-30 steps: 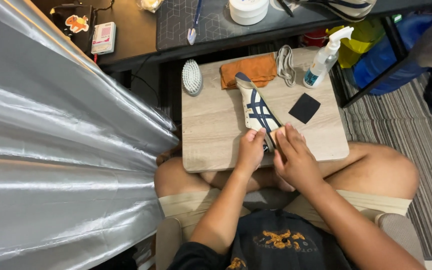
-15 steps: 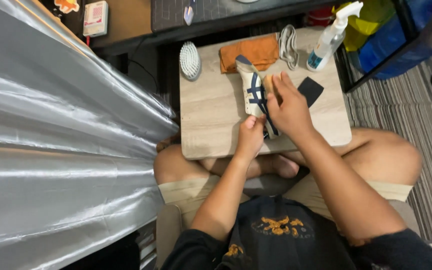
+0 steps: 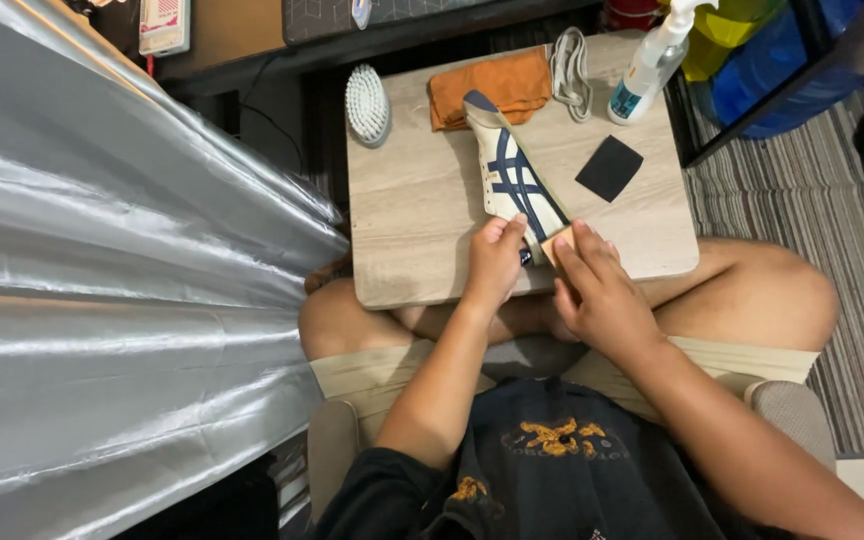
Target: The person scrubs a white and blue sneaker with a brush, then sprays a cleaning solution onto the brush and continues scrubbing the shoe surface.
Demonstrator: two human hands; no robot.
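Note:
A white sneaker with dark blue stripes (image 3: 512,175) lies on its side on a small light wooden table (image 3: 412,220) over my crossed legs. My left hand (image 3: 493,262) grips the heel end of the sneaker. Beside it my right hand (image 3: 597,290) presses a small tan block (image 3: 555,243) against the sneaker's heel edge.
On the table sit a folded orange cloth (image 3: 487,85), white laces (image 3: 572,72), a spray bottle (image 3: 644,65), a black square pad (image 3: 609,167) and a white brush (image 3: 367,103) at the left edge. A silver curtain (image 3: 122,300) fills the left. A striped rug (image 3: 842,200) is on the right.
My right hand has pulled back from the middle of the sneaker to its heel end. My left hand has kept its hold on the heel.

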